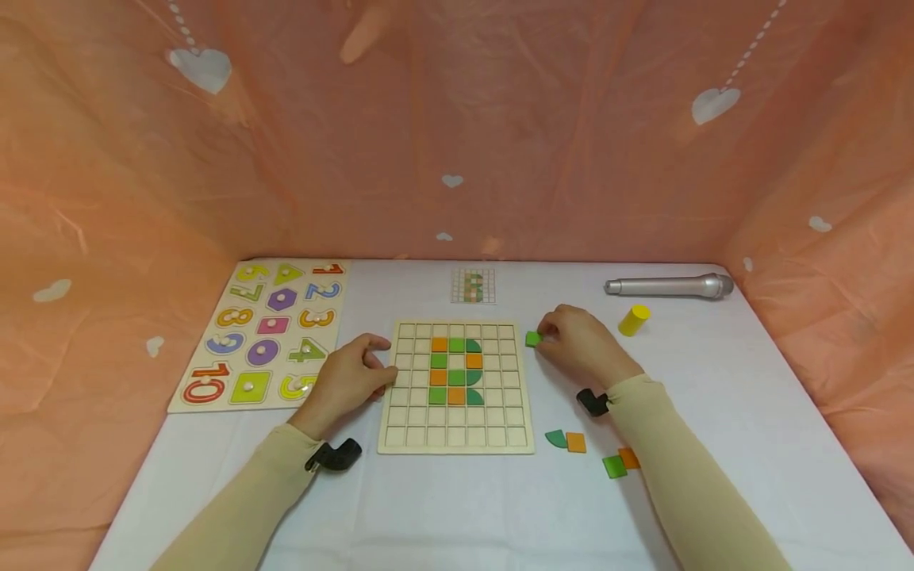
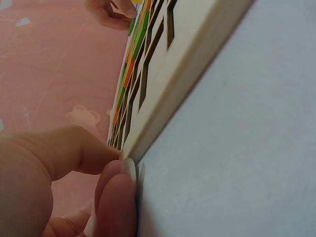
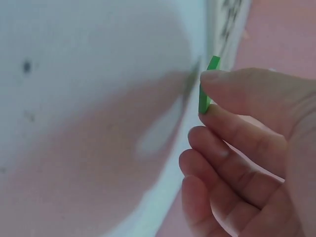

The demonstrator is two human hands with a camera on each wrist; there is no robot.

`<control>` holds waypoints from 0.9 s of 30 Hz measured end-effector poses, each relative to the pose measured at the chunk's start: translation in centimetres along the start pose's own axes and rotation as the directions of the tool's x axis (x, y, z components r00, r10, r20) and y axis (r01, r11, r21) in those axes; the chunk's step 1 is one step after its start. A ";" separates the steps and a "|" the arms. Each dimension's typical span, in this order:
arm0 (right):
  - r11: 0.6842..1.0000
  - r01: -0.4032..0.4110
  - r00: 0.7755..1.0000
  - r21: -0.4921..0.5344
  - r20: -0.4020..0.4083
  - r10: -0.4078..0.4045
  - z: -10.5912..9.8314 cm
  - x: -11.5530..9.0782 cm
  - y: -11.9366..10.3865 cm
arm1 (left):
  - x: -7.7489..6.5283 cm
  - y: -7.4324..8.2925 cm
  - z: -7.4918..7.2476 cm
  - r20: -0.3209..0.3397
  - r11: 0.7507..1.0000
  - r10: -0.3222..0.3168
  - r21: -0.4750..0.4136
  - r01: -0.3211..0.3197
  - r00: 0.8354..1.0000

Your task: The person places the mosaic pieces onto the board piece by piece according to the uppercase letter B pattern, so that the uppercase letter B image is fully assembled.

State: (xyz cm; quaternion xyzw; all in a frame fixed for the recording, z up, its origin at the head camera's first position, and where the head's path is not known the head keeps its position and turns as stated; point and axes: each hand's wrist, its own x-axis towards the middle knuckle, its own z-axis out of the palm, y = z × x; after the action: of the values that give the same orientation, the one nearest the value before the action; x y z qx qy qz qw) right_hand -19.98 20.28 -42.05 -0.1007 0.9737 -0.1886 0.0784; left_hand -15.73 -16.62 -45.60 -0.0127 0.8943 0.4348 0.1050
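Note:
My left hand (image 1: 351, 373) is at the left edge of the wooden grid board (image 1: 457, 444), its thumb and curled fingers gripping that edge in the left wrist view. Orange and green square tiles (image 1: 457, 377) and several teal quarter-round tiles (image 1: 474, 396) sit in the board's middle cells, around one bare cell. To the right of the board, my right hand (image 1: 581, 341) pinches a small green square tile (image 3: 203, 94) between thumb and index finger. The tile is held on edge close over the table, its other fingers loosely curled below.
Loose teal (image 1: 555, 438), orange (image 1: 575, 442) and green (image 1: 614, 466) tiles lie near my right forearm. A small pattern card (image 1: 473, 285) lies behind the board. Left stands a number-and-shape puzzle board (image 1: 274, 381); at right are a yellow cylinder (image 1: 634, 320) and a microphone (image 1: 667, 286).

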 end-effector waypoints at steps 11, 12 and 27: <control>0.991 0.132 0.989 0.021 -0.067 -0.131 1.6 -3.8 -3.8 | 0.3 -0.1 -0.2 0.002 1.000 0.002 -0.004 -0.002 1.000; 0.987 0.162 0.984 0.005 -0.071 -0.161 1.8 -4.1 -4.2 | 0.3 -0.1 -0.1 0.004 1.000 0.001 -0.003 -0.001 1.000; 0.914 0.390 0.914 -0.106 -0.072 -0.399 4.4 -7.0 -7.6 | 0.4 -0.2 0.0 0.006 1.000 0.007 0.023 -0.007 1.000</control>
State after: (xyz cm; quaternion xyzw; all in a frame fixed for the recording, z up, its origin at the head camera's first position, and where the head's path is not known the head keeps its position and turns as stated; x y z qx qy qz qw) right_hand -11.07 13.42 -42.39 -0.2899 0.9433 -0.1611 -0.0107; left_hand -16.10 -16.72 -45.81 -0.0072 0.8990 0.4247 0.1062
